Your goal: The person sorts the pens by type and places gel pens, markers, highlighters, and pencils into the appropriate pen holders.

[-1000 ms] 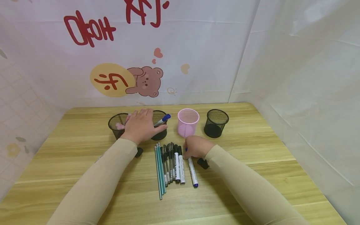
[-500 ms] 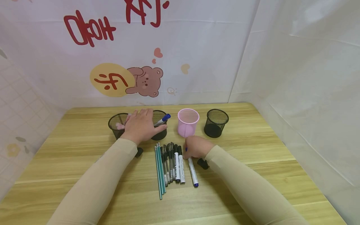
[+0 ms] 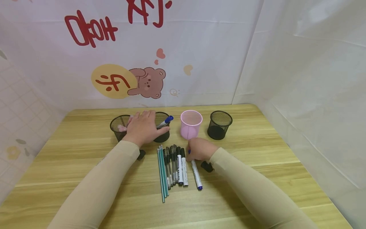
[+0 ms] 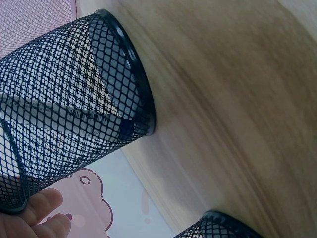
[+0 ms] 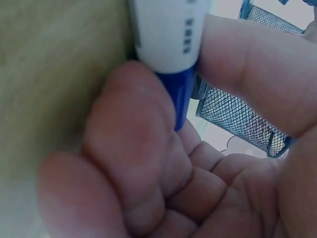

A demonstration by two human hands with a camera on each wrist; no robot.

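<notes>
My left hand (image 3: 143,128) holds the black mesh pen cup (image 3: 162,137), second from the left, its thumb across the front and its fingers at the far side. A blue-capped marker (image 3: 166,121) leans in that cup. In the left wrist view, two fingertips (image 4: 47,203) show by the rim and the marker shows through the mesh. In front of the pink mesh cup (image 3: 191,128), my right hand (image 3: 200,149) pinches a white marker (image 3: 195,173) with blue ends, low at the table. The right wrist view shows its blue end (image 5: 179,91) between thumb and fingers.
Left of the right hand lie two black-capped markers (image 3: 182,170), several black gel pens (image 3: 171,165) and several green pencils (image 3: 162,175). Black mesh cups stand at both row ends: the right cup (image 3: 219,125) and the left cup (image 3: 118,125), which holds something pink.
The lower end of the marker in my right hand has shifted very slightly to the right. Both hands otherwise stay in place.
</notes>
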